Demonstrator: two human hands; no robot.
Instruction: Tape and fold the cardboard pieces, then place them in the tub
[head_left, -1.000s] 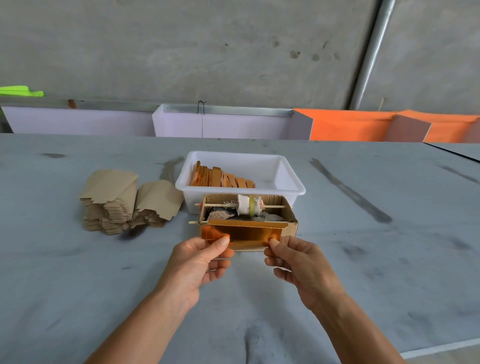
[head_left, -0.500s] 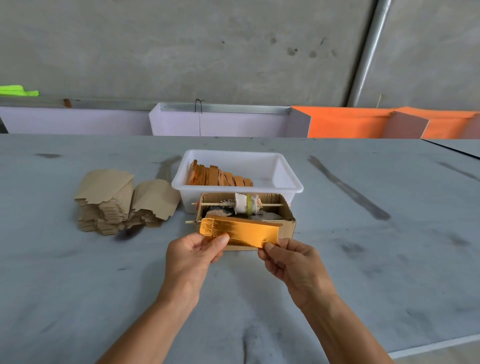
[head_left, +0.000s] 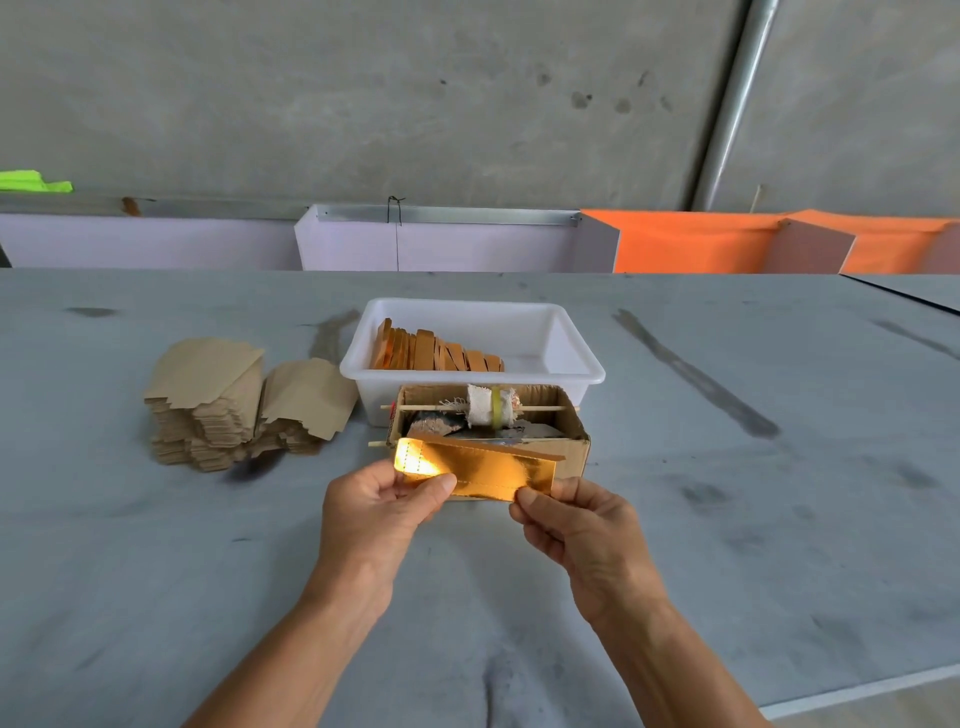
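A shiny gold cardboard piece (head_left: 483, 470) is held flat between both hands just in front of a small brown box (head_left: 571, 452). My left hand (head_left: 376, 514) pinches its left end, thumb on top. My right hand (head_left: 576, 519) pinches its lower right corner. The brown box holds a tape roll (head_left: 488, 405) on a wooden stick. Behind it stands the white tub (head_left: 576, 364) with several folded gold pieces (head_left: 434, 353) lined up at its left side. Two stacks of flat brown cardboard pieces (head_left: 228, 400) lie to the left.
The grey table (head_left: 727, 493) stretches wide on both sides, with its near edge at the lower right. White and orange panels (head_left: 675, 241) stand along the far edge against a concrete wall.
The gold piece has turned from standing against the box front to lying flatter, its shiny face up. Both hands have shifted slightly while keeping their pinch.
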